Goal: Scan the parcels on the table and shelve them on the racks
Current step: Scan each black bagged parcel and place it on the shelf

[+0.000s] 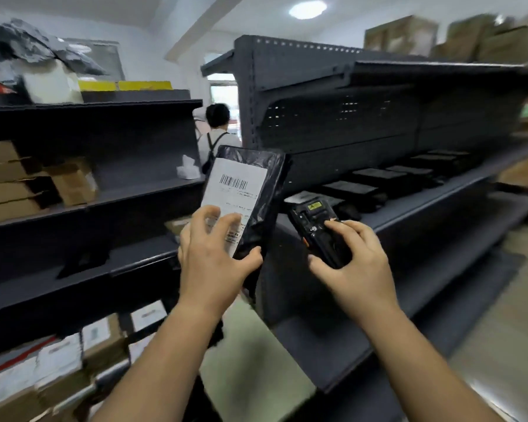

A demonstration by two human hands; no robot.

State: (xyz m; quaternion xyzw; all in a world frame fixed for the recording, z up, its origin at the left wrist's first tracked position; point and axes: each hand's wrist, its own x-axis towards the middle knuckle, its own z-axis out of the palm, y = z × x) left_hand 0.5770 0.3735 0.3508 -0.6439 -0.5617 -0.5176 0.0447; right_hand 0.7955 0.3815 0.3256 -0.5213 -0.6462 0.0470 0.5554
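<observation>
My left hand [214, 254] grips the lower end of a flat black plastic parcel [269, 190] and holds it upright in the aisle, its white barcode label [235, 187] facing me. Just to its right, my right hand [351, 257] holds a black handheld scanner [314, 226], thumb and fingers curled round its body, its head pointing up and away. A dark grey rack [409, 190] stands right behind the scanner. Several flat black parcels [375, 178] lie in a row on its middle shelf.
A second dark rack [89, 205] on the left carries cardboard boxes [9, 181], with white-labelled parcels [58, 357] lower down. A person with a backpack [217, 129] stands at the far end of the aisle between the racks. Brown cartons [470, 35] sit on top of the right rack.
</observation>
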